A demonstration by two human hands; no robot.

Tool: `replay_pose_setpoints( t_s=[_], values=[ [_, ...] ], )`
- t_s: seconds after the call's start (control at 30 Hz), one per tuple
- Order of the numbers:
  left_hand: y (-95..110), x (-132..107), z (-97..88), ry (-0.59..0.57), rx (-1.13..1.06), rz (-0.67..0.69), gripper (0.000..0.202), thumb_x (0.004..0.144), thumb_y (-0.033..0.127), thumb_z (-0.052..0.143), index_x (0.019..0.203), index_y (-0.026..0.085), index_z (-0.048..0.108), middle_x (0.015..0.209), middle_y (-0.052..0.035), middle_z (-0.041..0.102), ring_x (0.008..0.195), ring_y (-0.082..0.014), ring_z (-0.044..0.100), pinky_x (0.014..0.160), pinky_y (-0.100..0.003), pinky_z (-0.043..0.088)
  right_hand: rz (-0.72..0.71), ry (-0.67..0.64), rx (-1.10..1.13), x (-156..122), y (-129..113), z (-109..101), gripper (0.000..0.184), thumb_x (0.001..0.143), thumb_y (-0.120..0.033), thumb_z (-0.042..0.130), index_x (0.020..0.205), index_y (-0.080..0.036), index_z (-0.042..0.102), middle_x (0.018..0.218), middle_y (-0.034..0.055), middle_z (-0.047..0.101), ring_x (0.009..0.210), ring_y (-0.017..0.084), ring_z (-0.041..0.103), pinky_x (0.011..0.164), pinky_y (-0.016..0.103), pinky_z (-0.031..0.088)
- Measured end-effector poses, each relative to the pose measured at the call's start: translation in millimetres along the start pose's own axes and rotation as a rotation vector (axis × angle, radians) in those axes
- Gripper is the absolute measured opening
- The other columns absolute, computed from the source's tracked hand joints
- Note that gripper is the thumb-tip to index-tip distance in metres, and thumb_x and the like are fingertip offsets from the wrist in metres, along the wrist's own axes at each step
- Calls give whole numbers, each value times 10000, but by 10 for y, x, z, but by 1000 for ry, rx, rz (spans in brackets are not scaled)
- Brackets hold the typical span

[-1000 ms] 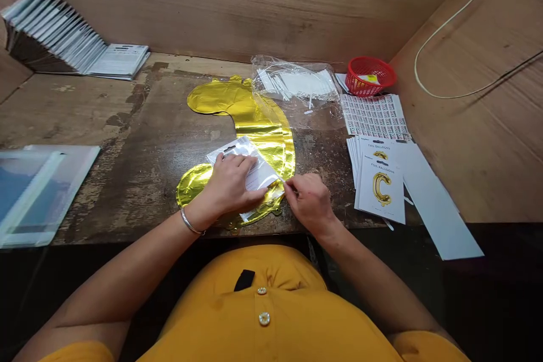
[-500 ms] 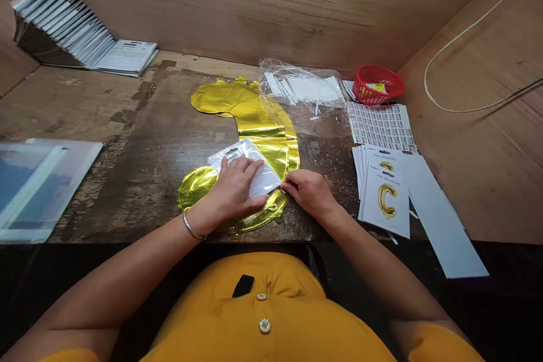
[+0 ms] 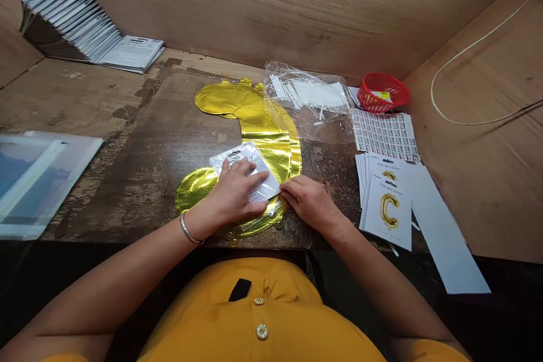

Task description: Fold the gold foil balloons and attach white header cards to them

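Under my left hand (image 3: pixel 240 189) lies a white card packet in a clear plastic sleeve (image 3: pixel 267 185), tilted on the table. The fingers of that hand are spread flat over it and press it down. My right hand (image 3: pixel 309 203) pinches the packet's right corner between thumb and forefinger. Beneath the packet, gold foil balloons (image 3: pixel 263 121) in a C shape lie flat. A clear plastic flap shows below the packet, near my left thumb.
Printed C balloon cards (image 3: pixel 390 212) and long white strips (image 3: pixel 449 237) lie at right. Behind them are a label sheet (image 3: pixel 386 133), a red basket (image 3: pixel 384 93) and a bag of white sticks (image 3: pixel 309 93). Plastic sleeves (image 3: pixel 80 164) and stacked packets (image 3: pixel 72 17) occupy the left.
The camera view has tilted slightly. Both hands stay at the packet in nearly the same places, my left forefinger a little more stretched out.
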State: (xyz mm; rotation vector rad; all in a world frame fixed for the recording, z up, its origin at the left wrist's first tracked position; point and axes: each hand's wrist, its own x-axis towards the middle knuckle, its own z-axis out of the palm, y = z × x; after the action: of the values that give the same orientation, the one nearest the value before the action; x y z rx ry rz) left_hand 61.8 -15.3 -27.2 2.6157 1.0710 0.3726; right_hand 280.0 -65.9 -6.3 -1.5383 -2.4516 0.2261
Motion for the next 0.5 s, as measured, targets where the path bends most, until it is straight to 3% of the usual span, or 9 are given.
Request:
replay_pose_setpoints(
  t_s=[0.13,0.3,0.4,0.5],
  values=[
    [-12,16,24,13,13,-25,608,772,470,660,1330,253,557,1289,-157,505,1238,-386,428,1066,-687,199,-5,59,-131,8,-15,87,213,941,-177,505,794,-165,658,816,97,671,782,207,600,716,311,484],
    [9,41,-157,-71,29,37,591,808,472,665,1328,218,544,1338,-161,508,1297,-378,412,1077,-669,227,-175,184,20,-89,-46,192,206,952,-166,510,1060,-145,685,1170,125,697,1129,217,619,989,351,503],
    [-27,-97,-336,-21,58,90,402,894,321,592,1259,151,588,1372,-174,511,1295,-348,449,1064,-562,344,-203,195,56,-165,-56,263,233,949,-174,524,1114,-151,688,1172,112,707,1147,215,631,1008,358,518],
    [-117,-394,-380,-4,32,241,277,919,155,513,1155,159,658,1243,-132,637,1140,-259,600,985,-418,458,-158,217,13,-225,-113,315,258,941,-153,525,1139,-147,690,1187,126,699,1157,239,629,1022,397,517]
  ],
)
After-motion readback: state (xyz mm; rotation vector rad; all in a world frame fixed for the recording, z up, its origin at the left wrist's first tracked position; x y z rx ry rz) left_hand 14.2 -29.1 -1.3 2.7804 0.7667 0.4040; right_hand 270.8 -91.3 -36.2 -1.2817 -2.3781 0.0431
